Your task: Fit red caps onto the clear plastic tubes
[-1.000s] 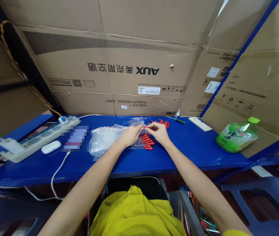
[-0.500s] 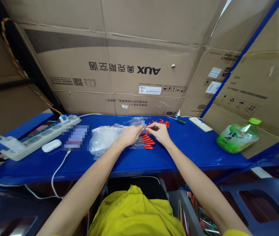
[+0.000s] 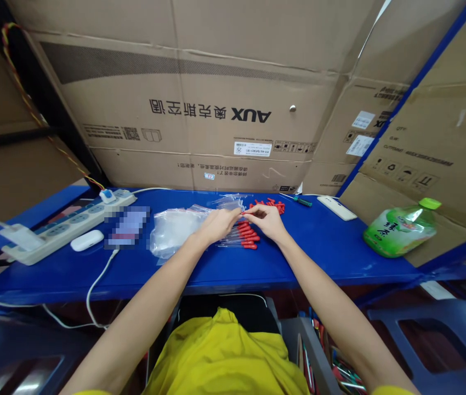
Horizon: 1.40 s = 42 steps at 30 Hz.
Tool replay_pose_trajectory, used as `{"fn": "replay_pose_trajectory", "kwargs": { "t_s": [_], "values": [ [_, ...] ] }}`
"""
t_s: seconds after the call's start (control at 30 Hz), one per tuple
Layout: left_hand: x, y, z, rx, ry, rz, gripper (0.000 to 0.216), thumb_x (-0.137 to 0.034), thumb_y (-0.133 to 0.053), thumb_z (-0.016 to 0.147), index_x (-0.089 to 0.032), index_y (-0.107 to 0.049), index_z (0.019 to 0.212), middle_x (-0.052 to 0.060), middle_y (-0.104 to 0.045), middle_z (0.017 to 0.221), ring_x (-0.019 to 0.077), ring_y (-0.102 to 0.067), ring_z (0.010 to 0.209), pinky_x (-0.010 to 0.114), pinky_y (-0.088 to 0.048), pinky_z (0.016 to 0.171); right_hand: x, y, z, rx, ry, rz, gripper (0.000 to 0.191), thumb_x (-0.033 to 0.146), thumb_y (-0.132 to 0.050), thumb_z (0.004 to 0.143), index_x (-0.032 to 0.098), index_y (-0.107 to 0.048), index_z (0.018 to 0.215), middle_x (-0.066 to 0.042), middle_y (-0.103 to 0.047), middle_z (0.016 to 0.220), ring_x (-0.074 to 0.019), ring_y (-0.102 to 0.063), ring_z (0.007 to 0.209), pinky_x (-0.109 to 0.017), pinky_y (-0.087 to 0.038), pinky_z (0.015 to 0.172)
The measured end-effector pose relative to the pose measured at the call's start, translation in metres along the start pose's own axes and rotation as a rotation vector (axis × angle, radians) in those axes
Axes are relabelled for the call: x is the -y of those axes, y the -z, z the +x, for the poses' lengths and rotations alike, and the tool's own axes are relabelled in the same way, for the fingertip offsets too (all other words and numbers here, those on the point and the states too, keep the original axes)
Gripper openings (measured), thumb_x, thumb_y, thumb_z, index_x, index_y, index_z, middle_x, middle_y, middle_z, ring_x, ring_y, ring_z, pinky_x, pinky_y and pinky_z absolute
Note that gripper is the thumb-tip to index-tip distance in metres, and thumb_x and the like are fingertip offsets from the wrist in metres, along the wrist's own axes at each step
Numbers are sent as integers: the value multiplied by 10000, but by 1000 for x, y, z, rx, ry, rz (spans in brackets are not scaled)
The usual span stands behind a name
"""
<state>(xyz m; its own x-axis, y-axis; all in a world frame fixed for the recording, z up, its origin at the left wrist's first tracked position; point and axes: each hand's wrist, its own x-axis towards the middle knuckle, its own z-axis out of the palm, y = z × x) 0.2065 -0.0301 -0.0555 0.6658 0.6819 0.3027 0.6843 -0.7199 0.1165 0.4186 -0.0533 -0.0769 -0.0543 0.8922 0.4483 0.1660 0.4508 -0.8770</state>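
My left hand (image 3: 219,224) and my right hand (image 3: 267,220) meet fingertip to fingertip over the blue table. The right one pinches a small red rubber bulb (image 3: 246,212). The left fingers are closed on a thin clear tube, mostly hidden by the hand. Just below them lies a row of clear droppers with red bulbs (image 3: 250,238), bulb ends to the right. Loose clear tubes (image 3: 229,201) are heaped behind my left hand. More loose red bulbs (image 3: 279,206) lie behind my right hand. Clear zip bags (image 3: 173,233) rest to the left, beside my left wrist.
On the left of the blue table (image 3: 319,258) are a power strip (image 3: 74,222), a white case (image 3: 87,240) and a blurred-out phone (image 3: 129,226) with its cable. To the right lie a screwdriver (image 3: 301,201), a white phone-like slab (image 3: 337,208) and a green bottle (image 3: 399,230). Cardboard (image 3: 200,82) stands behind.
The camera view has shifted slightly. Both hands keep the same pinch, fingertips together, and the things on the table lie as before.
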Motion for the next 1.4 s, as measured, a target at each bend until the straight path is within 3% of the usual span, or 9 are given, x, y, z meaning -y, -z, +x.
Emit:
{"fn": "replay_pose_trajectory", "kwargs": {
  "t_s": [0.23, 0.5, 0.73, 1.03, 1.4],
  "values": [
    [3, 2, 1, -96, -60, -103, 335, -400, -386, 1126, -241, -680, 1108, 60, -779, 1068, 226, -731, 990, 266, -443, 736, -3, 4, 4, 20, 33, -29, 353, 509, -874, 756, 204, -788, 910, -60, -799, 905, -224, -744, 834, -356, -604, 815],
    [3, 6, -1, -66, -23, -143, 377, -421, -343, 1135, -237, -672, 1124, 64, -773, 1120, 233, -729, 1020, 275, -466, 770, 5, 11, 7, 17, -45, 47, 394, 558, -859, 767, 212, -770, 933, -41, -779, 787, -214, -734, 711, -356, -619, 724],
    [1, 8, -1, 9, 7, -32, 377, -405, -326, 1138, -228, -654, 1194, 81, -785, 988, 251, -747, 923, 280, -446, 728, 12, 14, 6, 6, -93, 144, 434, 549, -907, 703, 209, -795, 949, -65, -821, 873, -245, -786, 778, -382, -652, 761],
    [1, 10, -1, 48, -28, 60, 395, -412, -306, 1143, -215, -649, 1149, 88, -772, 909, 252, -737, 859, 282, -403, 683, 13, 14, 3, 21, -142, 174, 412, 557, -942, 644, 209, -800, 814, -52, -816, 815, -253, -800, 752, -438, -685, 819],
    [2, 7, 0, 23, -52, 53, 387, -411, -331, 1131, -224, -668, 1094, 84, -760, 857, 251, -727, 806, 285, -396, 661, 10, 13, 2, 47, -143, 174, 423, 549, -950, 636, 195, -795, 809, -39, -800, 772, -244, -797, 740, -444, -691, 837]
  ]
}}
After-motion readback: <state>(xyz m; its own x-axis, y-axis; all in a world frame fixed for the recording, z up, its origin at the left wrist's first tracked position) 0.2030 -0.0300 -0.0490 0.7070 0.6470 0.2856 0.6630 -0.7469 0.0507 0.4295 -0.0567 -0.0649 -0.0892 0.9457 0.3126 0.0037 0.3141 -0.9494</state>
